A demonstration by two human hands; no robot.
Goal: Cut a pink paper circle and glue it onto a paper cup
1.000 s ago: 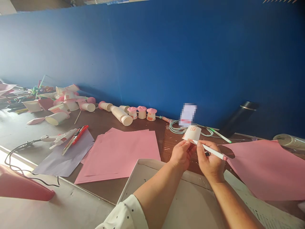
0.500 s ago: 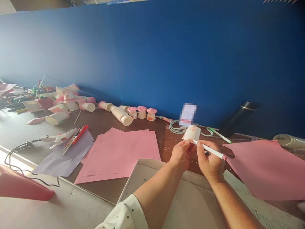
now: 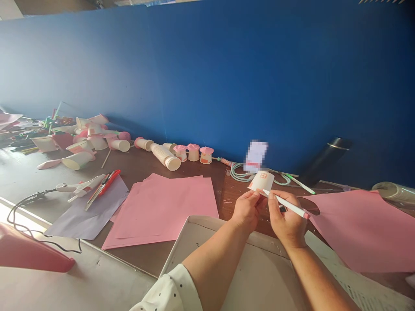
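My left hand (image 3: 247,210) grips a white paper cup (image 3: 261,181) by its rim, low and to the right of the middle. An orange-red window with crossed panes is drawn on the cup's side, and part of another orange-red shape shows at its left. Between the fingers of my right hand (image 3: 288,220) is a white marker pen (image 3: 290,205) with a pink end pointing away to the right. Its tip meets the cup near the rim by my left fingertips; the exact contact is hidden.
Pink paper sheets (image 3: 165,211) lie left of my hands, beside a red utility knife (image 3: 103,188) and a glue gun (image 3: 79,188). Small cup houses (image 3: 206,155) and stacked paper cups (image 3: 164,156) line the blue partition (image 3: 207,77). A black bottle (image 3: 324,162) leans at right.
The cup has shifted and turned very slightly, its drawn window moving a little to the right. Both hands keep nearly the same place, still holding cup and marker.
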